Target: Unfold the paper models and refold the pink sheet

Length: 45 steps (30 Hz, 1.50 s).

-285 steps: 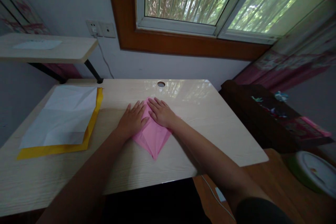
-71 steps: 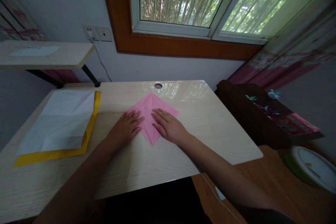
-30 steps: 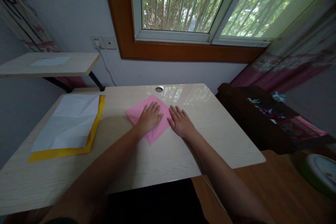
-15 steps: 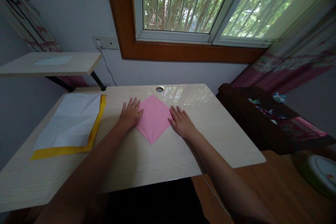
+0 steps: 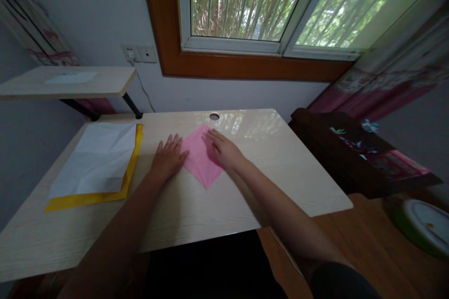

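A pink sheet of folded paper [image 5: 200, 152] lies as a diamond on the pale desk, with creases running toward its near point. My left hand [image 5: 168, 156] is open, palm down, its thumb touching the paper's left corner. Reaching over the right half of the same paper is my right hand [image 5: 223, 148]. Its fingers are stretched out and point up and left, with the tips near the middle of the upper part. The paper's right corner is hidden beneath this hand.
White paper [image 5: 100, 159] on a yellow sheet [image 5: 84, 202] lies on the desk [image 5: 287, 168] at left, below a raised shelf [image 5: 70, 81]. A round cable hole [image 5: 214, 117] is near the back edge. Dark furniture [image 5: 322, 149] stands right of the desk.
My right hand has moved left, from the paper's right corner to over its right half. My left hand has shifted slightly left. The paper has turned a little.
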Tool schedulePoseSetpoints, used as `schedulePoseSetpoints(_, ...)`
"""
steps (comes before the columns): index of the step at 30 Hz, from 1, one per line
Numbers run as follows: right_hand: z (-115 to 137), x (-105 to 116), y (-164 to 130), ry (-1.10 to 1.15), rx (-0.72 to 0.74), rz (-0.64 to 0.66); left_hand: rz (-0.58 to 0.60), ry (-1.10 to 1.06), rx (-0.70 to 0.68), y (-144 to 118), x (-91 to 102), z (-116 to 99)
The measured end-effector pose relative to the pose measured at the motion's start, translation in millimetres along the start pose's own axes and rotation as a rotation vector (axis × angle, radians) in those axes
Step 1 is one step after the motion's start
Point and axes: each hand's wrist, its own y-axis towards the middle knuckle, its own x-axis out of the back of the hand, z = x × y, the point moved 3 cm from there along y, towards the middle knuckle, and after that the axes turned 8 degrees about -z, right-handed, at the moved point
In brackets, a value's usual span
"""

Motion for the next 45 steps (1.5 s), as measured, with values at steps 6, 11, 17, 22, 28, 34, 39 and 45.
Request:
schedulePoseSetpoints(6,24.0,-52.9,25.9,-0.162,0.029,0.160,-0.010,-0.002,0.000,-0.9,-0.9,0.1)
schedulePoseSetpoints(11,0.5,-55.8,22.7,-0.248,-0.051,0.133,-0.013,0.002,-0.003,-1.0,-2.0,0.8)
schedulePoseSetpoints(17,-33.0,-29.0,7.4,-0.323,-0.090,0.143,-0.012,-0.004,-0.012,-1.0,-1.8,-0.5)
schedulePoseSetpoints(22,-51.0,-8.3,-13.2,-0.351,-0.118,0.137,-0.045,-0.016,-0.009,-2.3,1.6,1.4)
schedulePoseSetpoints(28,-48.5,-6.4,-20.2,-0.368,-0.155,0.097,-0.155,-0.140,-0.179,-2.8,27.0,-29.0)
schedulePoseSetpoints(34,-46.4,-7.6,-19.1,-0.364,-0.174,0.091,-0.076,-0.274,-0.443,-20.5,25.7,-111.5)
schedulePoseSetpoints(39,-47.5,-6.2,-19.5,-0.360,-0.185,0.071,0.025,-0.232,-0.494,-35.9,9.1,-119.0)
schedulePoseSetpoints(45,-46.6,-4.7,-21.1,-0.355,-0.192,0.073,0.051,-0.173,-0.354,-31.8,8.0,-78.0)
